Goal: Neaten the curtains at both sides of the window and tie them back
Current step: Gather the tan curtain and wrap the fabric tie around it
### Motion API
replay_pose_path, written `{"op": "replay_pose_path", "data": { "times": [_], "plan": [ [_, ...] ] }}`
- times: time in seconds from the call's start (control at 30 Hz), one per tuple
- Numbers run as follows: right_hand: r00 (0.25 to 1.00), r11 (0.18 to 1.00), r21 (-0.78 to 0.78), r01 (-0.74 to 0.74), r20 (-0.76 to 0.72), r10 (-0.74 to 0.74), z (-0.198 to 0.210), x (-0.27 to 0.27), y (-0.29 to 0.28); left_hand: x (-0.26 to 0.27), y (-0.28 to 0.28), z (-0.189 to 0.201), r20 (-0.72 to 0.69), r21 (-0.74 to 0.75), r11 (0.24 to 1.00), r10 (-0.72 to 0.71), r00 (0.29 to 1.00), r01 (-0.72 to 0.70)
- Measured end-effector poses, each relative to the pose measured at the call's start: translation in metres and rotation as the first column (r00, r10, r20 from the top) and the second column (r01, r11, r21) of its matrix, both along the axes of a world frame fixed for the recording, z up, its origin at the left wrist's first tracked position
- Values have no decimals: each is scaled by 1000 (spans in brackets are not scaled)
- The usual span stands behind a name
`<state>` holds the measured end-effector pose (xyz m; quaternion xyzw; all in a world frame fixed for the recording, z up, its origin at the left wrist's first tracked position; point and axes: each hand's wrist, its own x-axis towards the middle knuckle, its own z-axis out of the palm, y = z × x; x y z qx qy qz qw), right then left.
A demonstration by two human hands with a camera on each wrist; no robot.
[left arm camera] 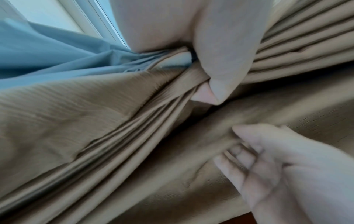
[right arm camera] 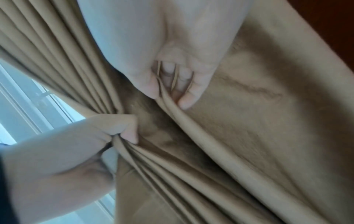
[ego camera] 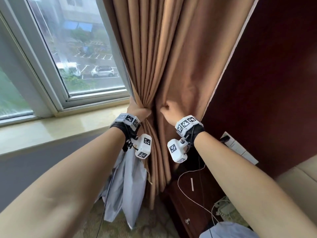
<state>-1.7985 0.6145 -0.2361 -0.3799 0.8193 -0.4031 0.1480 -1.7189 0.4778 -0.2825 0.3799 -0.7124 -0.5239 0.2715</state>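
A tan curtain (ego camera: pixel 154 57) hangs at the right side of the window (ego camera: pixel 75 54), pleated and bunched at sill height. My left hand (ego camera: pixel 139 111) grips the gathered pleats at the curtain's window edge, thumb and fingers closed round the bundle (left arm camera: pixel 195 78). My right hand (ego camera: pixel 169 110) is just to its right, fingers curled into a fold of the curtain (right arm camera: pixel 172 84). A pale blue-grey lining (ego camera: pixel 127 184) hangs below my left wrist and shows beside the bundle (left arm camera: pixel 57 53). No tie-back is visible.
A stone windowsill (ego camera: pixel 56 129) runs along the left. A dark red wall (ego camera: pixel 274 74) stands to the right, with a white switch plate (ego camera: pixel 238 146). Below are a dark wooden cabinet (ego camera: pixel 190 212), a white cable (ego camera: pixel 185 188), a telephone (ego camera: pixel 224 210) and a beige cushion (ego camera: pixel 298 177).
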Motion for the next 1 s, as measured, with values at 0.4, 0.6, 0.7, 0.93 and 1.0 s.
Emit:
{"op": "replay_pose_path", "data": {
  "times": [0.4,0.6,0.7,0.93,1.0],
  "plan": [
    [914,999,-13,-42,403,43,-6,-6,-6,2,24,11,2,-33,998,60,998,-60],
    [885,887,106,450,81,-458,-22,-40,24,-3,20,16,18,20,992,120,993,-121],
    [631,637,37,770,105,-768,-18,-64,42,-8,14,15,17,30,991,128,992,-128],
    [655,664,-82,743,293,-697,-13,-113,49,-14,11,15,7,60,990,124,992,-124],
    [708,706,-90,702,193,-680,-12,-110,49,-16,8,12,-10,60,994,87,996,-86]
  ]
}}
